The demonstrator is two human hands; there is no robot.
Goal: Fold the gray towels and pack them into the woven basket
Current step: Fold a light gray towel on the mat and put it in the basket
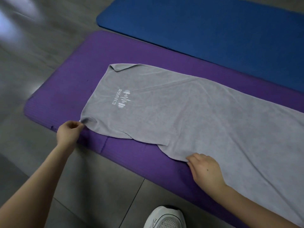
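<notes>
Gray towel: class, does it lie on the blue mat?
No, the gray towel lies spread on the purple mat; the blue mat lies beyond.

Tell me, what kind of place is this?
Probably a gym or exercise studio: a purple mat and a blue mat lie on the floor, and the gray towel bears a dumbbell logo.

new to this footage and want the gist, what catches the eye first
A long gray towel with a white logo lies spread along a purple foam mat. The left-hand grip pinches its near left corner; the right-hand grip holds its near edge. A blue foam mat lies beyond.
</notes>
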